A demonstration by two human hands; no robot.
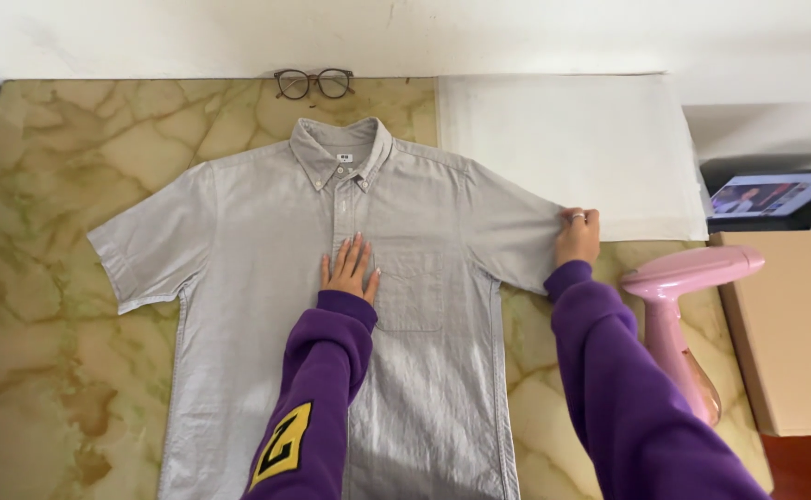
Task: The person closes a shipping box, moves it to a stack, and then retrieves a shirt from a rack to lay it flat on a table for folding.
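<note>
A light grey short-sleeved shirt (257,250) lies face up and spread flat on a green-and-tan marble table (44,361), collar toward the wall. My left hand (350,268) rests flat on the shirt's chest beside the button placket and pocket, fingers together and extended. My right hand (578,236), wearing a ring, pinches the hem of the shirt's right-side sleeve at its outer end. Both arms are in purple sleeves; the left sleeve bears a yellow patch.
Dark-rimmed glasses (314,82) lie at the table's far edge above the collar. A white cloth or sheet (572,139) covers the far right corner. A pink handheld garment steamer (678,315) stands right of my right arm. A cardboard box (794,324) and a lit screen (766,196) sit further right.
</note>
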